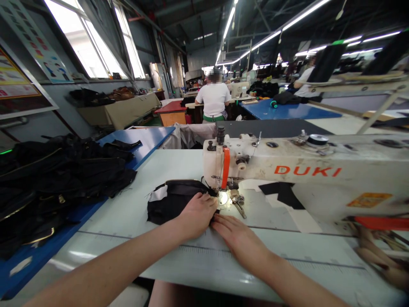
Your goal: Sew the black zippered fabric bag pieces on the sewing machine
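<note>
A black cloth piece with a zipper along its far edge and a white tag at its left lies on the pale sewing table. My left hand rests on its right part, beside the needle area, fingers close together and pressing the cloth. Against the cloth's near right corner are the fingertips of my right hand, with the fingers together; whether they pinch the edge is hard to see. The white sewing machine stands just beyond, its lamp lighting the presser foot.
Piled black zippered pieces cover the blue table at the left. Black and white scraps lie under the machine arm. A person in a white shirt sits ahead. Thread cones stand at the upper right.
</note>
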### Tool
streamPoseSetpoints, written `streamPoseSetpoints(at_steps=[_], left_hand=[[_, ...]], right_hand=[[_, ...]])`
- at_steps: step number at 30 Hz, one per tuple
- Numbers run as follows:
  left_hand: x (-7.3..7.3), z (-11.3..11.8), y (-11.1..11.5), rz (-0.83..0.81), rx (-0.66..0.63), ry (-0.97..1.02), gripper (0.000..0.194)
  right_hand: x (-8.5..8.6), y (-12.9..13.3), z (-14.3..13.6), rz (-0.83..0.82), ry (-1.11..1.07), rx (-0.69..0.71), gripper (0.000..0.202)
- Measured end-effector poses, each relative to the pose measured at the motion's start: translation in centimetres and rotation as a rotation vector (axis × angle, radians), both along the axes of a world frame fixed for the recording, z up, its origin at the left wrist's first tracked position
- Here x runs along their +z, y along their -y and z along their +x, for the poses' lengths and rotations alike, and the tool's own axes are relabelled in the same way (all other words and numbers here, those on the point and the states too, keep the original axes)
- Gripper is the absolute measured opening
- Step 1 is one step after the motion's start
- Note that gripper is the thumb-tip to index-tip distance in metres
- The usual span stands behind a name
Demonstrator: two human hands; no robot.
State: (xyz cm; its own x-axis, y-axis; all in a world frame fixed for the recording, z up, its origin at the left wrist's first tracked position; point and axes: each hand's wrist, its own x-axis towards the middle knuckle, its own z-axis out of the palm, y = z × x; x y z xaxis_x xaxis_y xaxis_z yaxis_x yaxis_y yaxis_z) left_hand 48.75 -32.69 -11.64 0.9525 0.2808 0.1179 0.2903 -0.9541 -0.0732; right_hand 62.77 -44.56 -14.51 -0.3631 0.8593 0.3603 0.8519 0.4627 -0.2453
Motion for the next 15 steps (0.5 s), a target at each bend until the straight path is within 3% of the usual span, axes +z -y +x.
streamPoseSetpoints(at_steps=[7,10,15], left_hand=[[-0.2,-0.6,0.9,-0.023,0.061,0.000,0.036],[-0.3,-0.6,0.9,-0.015,0.058,-0.002,0.033],[-0.7,-0.5,0.7,0.005,0.079,0.019,0.034]], right_hand=[[1.3,0.1,1.8,-0.061,-0.118,0.111,0.033],[1.7,-1.3,2.8,-0.024,-0.136,-0.010,0.028],[1.5,-3.9,3.0,-0.012,0.046,-0.185,0.019]])
